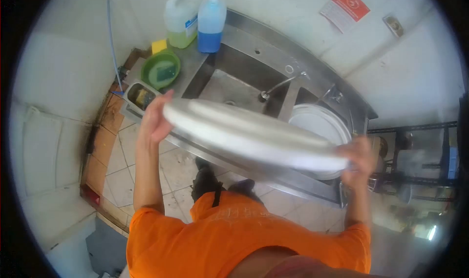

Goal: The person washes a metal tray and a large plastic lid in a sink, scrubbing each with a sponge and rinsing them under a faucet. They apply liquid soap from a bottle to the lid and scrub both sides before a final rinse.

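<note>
A large round, silvery-white metal tray [249,134] is held up in front of my body, seen nearly edge-on and blurred by motion. My left hand [159,117] grips its left end, fingers curled over the rim. At the opposite end, my right hand [359,160] is closed on the rim, smeared by movement. Behind the tray, a sink basin [232,80] is partly covered by it. Further right, a round white dish [317,124] sits over the second basin, its lower part hidden behind the tray.
On the counter's left stand a green bowl [161,69] of liquid, a yellow sponge [159,46], a metal container [139,96] and two jugs, one with yellow-green liquid [181,21], one with blue liquid [211,26]. A faucet [283,85] reaches over the basin. Shelves [415,160] stand at the right.
</note>
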Action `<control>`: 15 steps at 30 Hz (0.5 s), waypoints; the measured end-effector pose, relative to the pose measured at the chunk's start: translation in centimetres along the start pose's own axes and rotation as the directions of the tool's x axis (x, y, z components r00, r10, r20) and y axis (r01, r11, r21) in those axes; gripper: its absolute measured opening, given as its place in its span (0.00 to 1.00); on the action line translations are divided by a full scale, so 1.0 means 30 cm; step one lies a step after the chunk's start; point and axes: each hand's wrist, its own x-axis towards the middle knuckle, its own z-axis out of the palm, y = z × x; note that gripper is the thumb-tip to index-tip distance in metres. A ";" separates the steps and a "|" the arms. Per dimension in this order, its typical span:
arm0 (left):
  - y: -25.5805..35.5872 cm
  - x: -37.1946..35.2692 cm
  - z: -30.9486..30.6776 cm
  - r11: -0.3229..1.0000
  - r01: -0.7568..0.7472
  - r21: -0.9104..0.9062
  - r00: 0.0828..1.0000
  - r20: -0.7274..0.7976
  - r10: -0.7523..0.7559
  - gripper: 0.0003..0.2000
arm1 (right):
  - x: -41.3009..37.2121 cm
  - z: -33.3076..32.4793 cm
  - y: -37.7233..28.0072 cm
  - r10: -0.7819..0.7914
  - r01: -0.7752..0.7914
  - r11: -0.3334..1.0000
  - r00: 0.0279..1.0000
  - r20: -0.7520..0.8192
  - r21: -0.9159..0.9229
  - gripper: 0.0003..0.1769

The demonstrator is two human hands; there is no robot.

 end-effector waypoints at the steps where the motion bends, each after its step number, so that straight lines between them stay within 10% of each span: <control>1: 0.040 -0.017 -0.016 1.000 0.010 0.011 1.000 -0.005 -0.010 0.36 | -0.008 0.100 -0.016 0.018 -0.025 0.994 0.998 0.059 0.107 0.10; 4: 0.105 -0.022 0.008 0.994 0.025 0.106 0.987 -0.163 -0.007 0.39 | -0.066 0.355 -0.029 0.104 -0.140 0.972 0.977 0.187 0.187 0.16; 12: -0.001 0.186 0.266 0.870 -0.161 0.466 0.981 -0.025 0.194 0.42 | -0.252 0.740 0.097 0.375 -0.392 0.918 0.797 0.474 -0.066 0.26; 15: -0.075 0.266 0.290 0.770 -0.184 0.611 0.973 -0.001 0.233 0.42 | -0.214 0.830 0.185 0.543 -0.681 0.731 0.542 0.642 -0.043 0.27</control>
